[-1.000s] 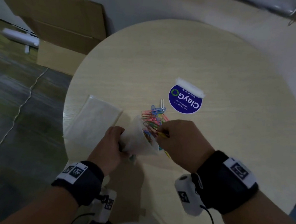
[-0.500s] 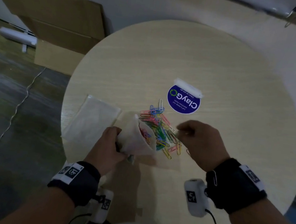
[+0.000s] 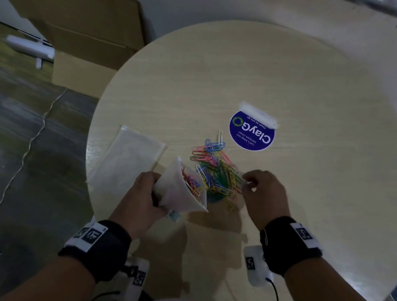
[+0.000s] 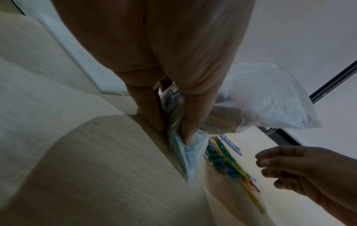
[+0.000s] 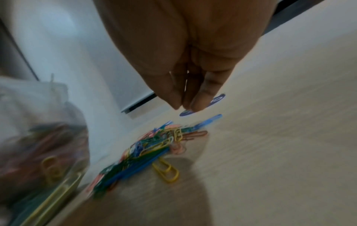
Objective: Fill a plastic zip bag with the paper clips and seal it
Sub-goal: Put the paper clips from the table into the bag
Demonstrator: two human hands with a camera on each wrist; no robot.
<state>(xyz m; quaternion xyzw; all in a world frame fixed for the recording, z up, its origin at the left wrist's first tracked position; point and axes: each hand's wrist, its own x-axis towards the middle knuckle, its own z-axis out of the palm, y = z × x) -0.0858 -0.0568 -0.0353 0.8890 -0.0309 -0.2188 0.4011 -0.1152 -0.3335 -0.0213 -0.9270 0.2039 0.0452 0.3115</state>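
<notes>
My left hand (image 3: 155, 192) grips a clear zip bag (image 3: 183, 193) by its lower part and holds it up just above the round table (image 3: 298, 75). The bag's mouth is open toward the right, and several coloured clips lie inside. A pile of coloured paper clips (image 3: 217, 174) lies right of the bag. My right hand (image 3: 248, 183) is at the pile's right edge with loosely bent fingers and holds nothing. In the right wrist view its fingertips (image 5: 195, 105) hover bunched over the pile (image 5: 154, 146). In the left wrist view my fingers (image 4: 191, 130) pinch the crumpled bag (image 4: 270, 99).
A flat stack of clear zip bags (image 3: 127, 162) lies left of my left hand near the table's edge. A round blue sticker (image 3: 252, 134) with a white strip sits beyond the pile. Cardboard boxes (image 3: 83, 28) stand on the floor at the far left.
My right hand has drawn back from the bag's mouth and moved right to the far side of the pile. The clips it covered now show. The left hand still holds the bag.
</notes>
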